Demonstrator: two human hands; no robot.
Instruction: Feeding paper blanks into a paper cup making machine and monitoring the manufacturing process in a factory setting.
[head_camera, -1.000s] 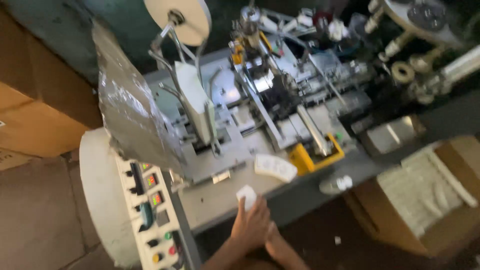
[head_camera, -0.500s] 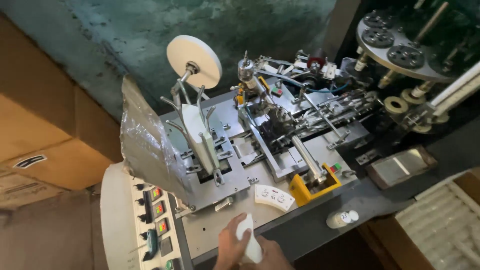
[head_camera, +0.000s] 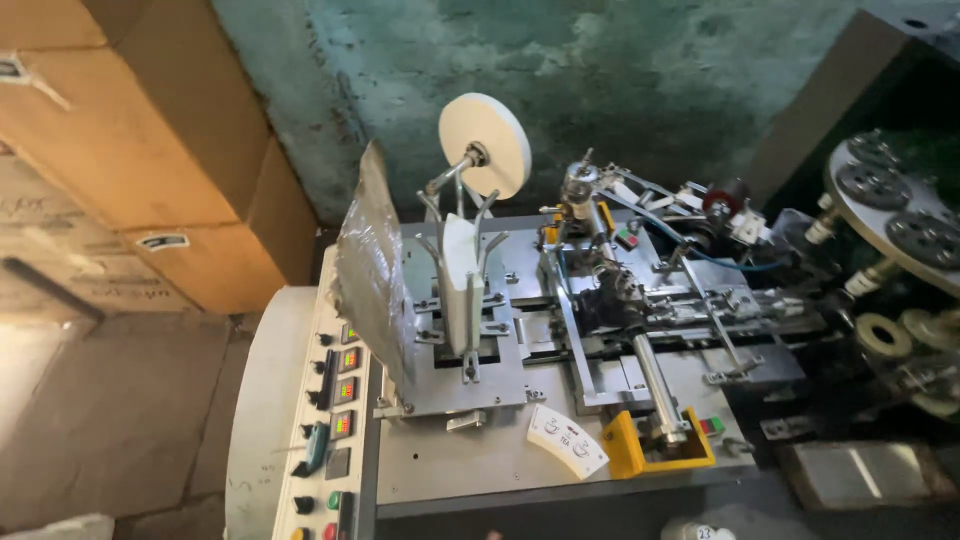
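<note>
A grey metal machine (head_camera: 560, 400) is seen from above, filling the middle of the head view. Neither hand of the person is shown, so how far the fingers are open, or what they have hold of, cannot be told.

A curved white paper blank (head_camera: 567, 441) with small dark printed marks is laid flat on the machine's deck near its front edge, just beside a yellow bracket (head_camera: 628, 447) to its right. A shiny steel shaft (head_camera: 652, 385) is set inside that bracket and runs toward the back of the deck. A stack of white blanks (head_camera: 460, 282) is held upright in a wire frame toward the back left of the deck, and a white paper roll (head_camera: 485, 145) is mounted on a spindle above and behind it. A crinkled clear plastic sheet (head_camera: 372, 270) is stood along the deck's left edge.

A control panel (head_camera: 333, 420) with small lit displays, switches and coloured buttons is fixed along the left side of the machine. Brown cardboard boxes (head_camera: 150, 130) are stacked at the left of the view against a stained green wall (head_camera: 640, 70). A round turret with dark discs (head_camera: 900, 220) is seen at the right edge, well apart from the paper blank.
</note>
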